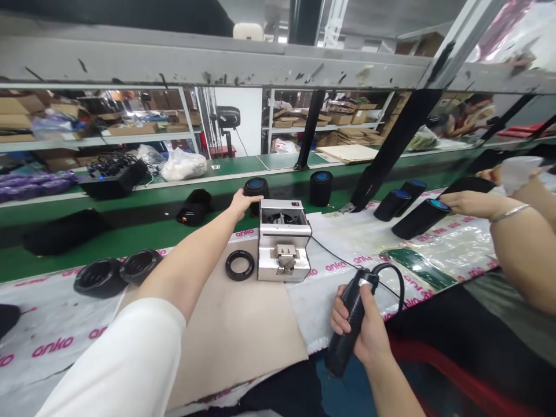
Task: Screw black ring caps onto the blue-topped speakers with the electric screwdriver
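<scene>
Reaching across the bench, we have our left hand (241,202) at a short black speaker (256,189), a round drum with a glossy blue top that stands upright on the green belt (143,234). The fingers rest against its near upper edge, but we cannot tell whether they have closed on it. Our right hand (365,333) is wrapped tight around a black screwdriver (351,315), a long matte plastic barrel held slanted, with a rubbery cable (391,277) looping from its upper end. Just beside the speaker, nearer us, sits a boxy metal feeder (284,243) of brushed silver. A flat black ring (239,264) lies to its left on a plain brown cardboard sheet (247,336). Crinkled clear plastic film (52,330) printed in pink covers the bench. Far right, a co-worker's hand (467,202) rests on a second speaker (419,220) lying on its side.
</scene>
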Tool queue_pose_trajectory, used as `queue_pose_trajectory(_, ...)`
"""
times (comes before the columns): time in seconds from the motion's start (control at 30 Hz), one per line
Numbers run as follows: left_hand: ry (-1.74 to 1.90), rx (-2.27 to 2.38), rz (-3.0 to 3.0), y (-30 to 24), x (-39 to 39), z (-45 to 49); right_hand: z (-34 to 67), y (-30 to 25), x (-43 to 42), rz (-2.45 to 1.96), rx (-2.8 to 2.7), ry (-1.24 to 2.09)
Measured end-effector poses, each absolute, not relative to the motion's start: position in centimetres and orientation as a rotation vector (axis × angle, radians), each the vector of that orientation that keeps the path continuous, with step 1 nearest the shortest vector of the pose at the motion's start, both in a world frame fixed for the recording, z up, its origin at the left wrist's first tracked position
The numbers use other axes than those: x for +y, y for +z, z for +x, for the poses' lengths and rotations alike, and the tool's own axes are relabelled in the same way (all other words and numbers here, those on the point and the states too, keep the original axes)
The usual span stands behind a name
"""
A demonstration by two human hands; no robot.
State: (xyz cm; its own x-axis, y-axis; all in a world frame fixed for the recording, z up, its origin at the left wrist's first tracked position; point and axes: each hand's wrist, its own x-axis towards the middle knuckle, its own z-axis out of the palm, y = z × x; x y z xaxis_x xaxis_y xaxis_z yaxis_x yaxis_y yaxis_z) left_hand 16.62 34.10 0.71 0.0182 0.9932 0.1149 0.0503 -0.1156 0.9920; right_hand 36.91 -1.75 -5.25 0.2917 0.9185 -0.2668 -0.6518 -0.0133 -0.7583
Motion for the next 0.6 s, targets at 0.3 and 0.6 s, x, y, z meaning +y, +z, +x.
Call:
queue_pose_trajectory(0.3, 1.663, 1.185, 1.232, 3.3, 30.4, 11.6, 36.7, -4.5, -1.6, -1.007, -0.436, 1.292)
queue_pose_trajectory(0.6, 1.697, 1.172, 1.666, 4.0, 12.3, -2.8, 31.5, 3.4, 0.2, -1.338, -1.039, 1.297)
